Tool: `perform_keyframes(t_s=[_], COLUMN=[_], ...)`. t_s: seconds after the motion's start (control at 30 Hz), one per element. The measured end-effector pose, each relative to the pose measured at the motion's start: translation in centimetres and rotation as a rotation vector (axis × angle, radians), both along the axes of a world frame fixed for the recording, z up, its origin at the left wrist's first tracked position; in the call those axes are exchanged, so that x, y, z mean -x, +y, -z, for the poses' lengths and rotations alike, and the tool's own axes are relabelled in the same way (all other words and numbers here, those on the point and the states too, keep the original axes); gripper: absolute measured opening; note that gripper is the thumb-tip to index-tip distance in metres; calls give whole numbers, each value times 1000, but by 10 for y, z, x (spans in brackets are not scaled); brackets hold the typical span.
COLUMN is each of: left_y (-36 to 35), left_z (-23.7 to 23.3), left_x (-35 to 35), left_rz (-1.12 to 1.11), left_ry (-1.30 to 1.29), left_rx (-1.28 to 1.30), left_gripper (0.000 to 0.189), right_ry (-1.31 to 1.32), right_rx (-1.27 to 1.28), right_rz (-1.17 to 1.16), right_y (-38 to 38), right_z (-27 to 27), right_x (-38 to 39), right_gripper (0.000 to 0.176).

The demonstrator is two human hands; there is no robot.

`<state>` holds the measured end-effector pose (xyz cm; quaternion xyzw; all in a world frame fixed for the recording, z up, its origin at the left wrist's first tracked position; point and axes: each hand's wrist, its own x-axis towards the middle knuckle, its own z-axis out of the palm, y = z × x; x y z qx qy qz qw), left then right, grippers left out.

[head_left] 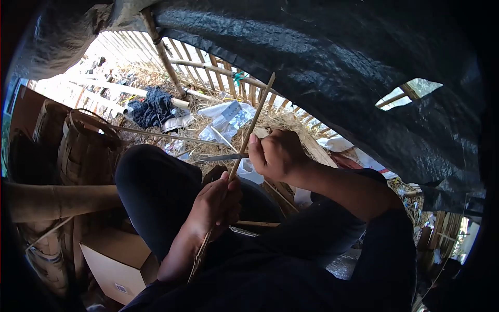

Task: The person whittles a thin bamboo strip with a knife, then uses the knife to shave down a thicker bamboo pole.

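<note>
A thin bamboo strip (258, 112) runs slantwise up from my lap, its tip near the fence. My left hand (214, 204) is closed around its lower part, thumb lying along it. Above that, my right hand (278, 155) is closed on a knife, whose dark narrow blade (221, 157) points left and crosses the strip. The knife's handle is hidden inside my fist. My right thumb presses against the strip just above the blade. Below my left hand, the strip's lower end (201, 256) passes along my forearm.
Woven bamboo baskets (86, 148) and a cardboard box (118, 262) stand at left, beside a thick bamboo pole (62, 203). A black tarp (322, 67) hangs overhead and right. Shavings, plastic bags (228, 117) and dark cloth (152, 107) litter the ground before a bamboo fence (218, 73).
</note>
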<state>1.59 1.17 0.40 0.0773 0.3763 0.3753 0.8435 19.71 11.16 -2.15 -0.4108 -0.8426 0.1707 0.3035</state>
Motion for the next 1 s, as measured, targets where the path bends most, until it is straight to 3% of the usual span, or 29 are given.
perform_keyframes(t_s=[0.07, 0.13, 0.2, 0.27, 0.4, 0.47, 0.5, 0.53, 0.63, 0.7, 0.73, 0.8, 0.87, 1.0], left_y=[3, 2, -1, -2, -1, -4, -8, -6, -5, -5, -5, -5, -6, -11], left_z=[2, 6, 34, 25, 22, 13, 20, 10, 4, -1, -4, -6, -5, -5], left_x=[2, 6, 3, -9, -14, -15, -15, -17, -8, -3, -1, -1, -2, -3], left_rz=[-88, -36, 4, 13, 30, 113, 109, 93, 108, 63, 67, 71, 106, 166], left_ry=[-4, -48, -91, 39, -64, -6, -146, -49, -255, -356, -281, -242, -219, -237], left_rx=[39, 33, 5, -17, -41, -10, -14, 87, 122, 160, 146, 166, 161, 159], left_gripper=[28, 28, 29, 32, 34, 32, 30, 29, 31, 32, 31, 31, 31, 32], right_ry=[-34, -73, -111, -204, -514, -496, -331, -299, -363, -189, -156, -171, -161, -265], right_rx=[-116, -120, 29, -68, -29, -27, -24, 48, -21, -63, -54, -69, -84, 68], right_rz=[42, 54, 139, 148, 362, 362, 298, 230, 395, 239, 204, 163, 277, 328], right_y=[3, 7, 24, 39, 10, 3, 8, 13, 7, -16, -20, -5, 13, 22], right_z=[1, 8, 25, 23, -7, -17, -15, -16, -6, -8, -7, 1, 4, -16], right_x=[9, 12, 5, -3, 1, -9, -19, -29, -25, -15, -13, -22, -28, -39], right_gripper=[47, 47, 49, 52, 47, 45, 45, 45, 50, 48, 48, 48, 48, 52])
